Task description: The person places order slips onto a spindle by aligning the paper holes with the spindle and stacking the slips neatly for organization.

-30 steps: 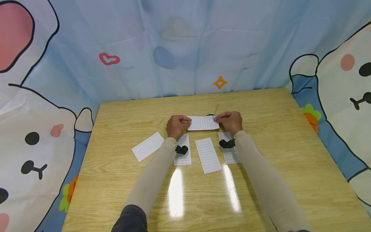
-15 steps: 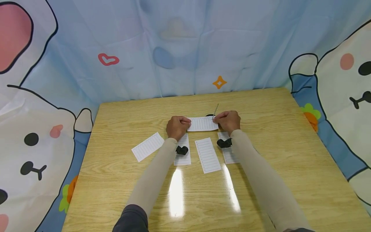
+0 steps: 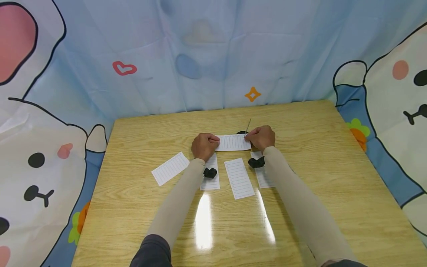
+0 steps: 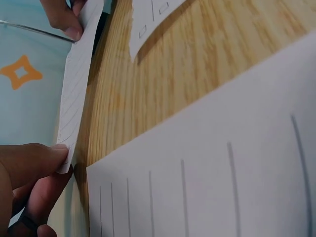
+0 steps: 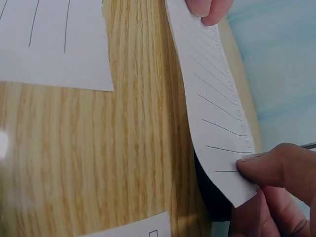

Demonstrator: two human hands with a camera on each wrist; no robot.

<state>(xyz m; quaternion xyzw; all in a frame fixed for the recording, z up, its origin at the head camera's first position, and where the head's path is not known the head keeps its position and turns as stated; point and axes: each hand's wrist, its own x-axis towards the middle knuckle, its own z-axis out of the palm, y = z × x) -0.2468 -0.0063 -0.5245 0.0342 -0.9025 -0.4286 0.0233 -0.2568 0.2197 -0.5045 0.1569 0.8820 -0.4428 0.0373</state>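
Observation:
A white lined paper slip (image 3: 233, 142) with small printed checkboxes is held up sideways near the back of the table. My left hand (image 3: 204, 145) pinches its left end between thumb and fingers. At the other end my right hand (image 3: 262, 137) pinches the slip, with a thin greyish rod (image 3: 248, 126) under the thumb, sticking up past the top edge. What kind of rod it is cannot be told. In the right wrist view the slip (image 5: 212, 108) bows slightly. Behind it sits a dark object (image 3: 242, 132), mostly hidden.
Several similar slips lie on the wooden table (image 3: 133, 230): one slanted slip (image 3: 170, 168) at left, one slip (image 3: 239, 178) in the middle, and others partly under my forearms. A blue printed curtain (image 3: 213, 55) hangs behind the table's back edge.
My right hand and forearm have shifted slightly left. The slip stays pinched between both hands, and the loose slips lie as before.

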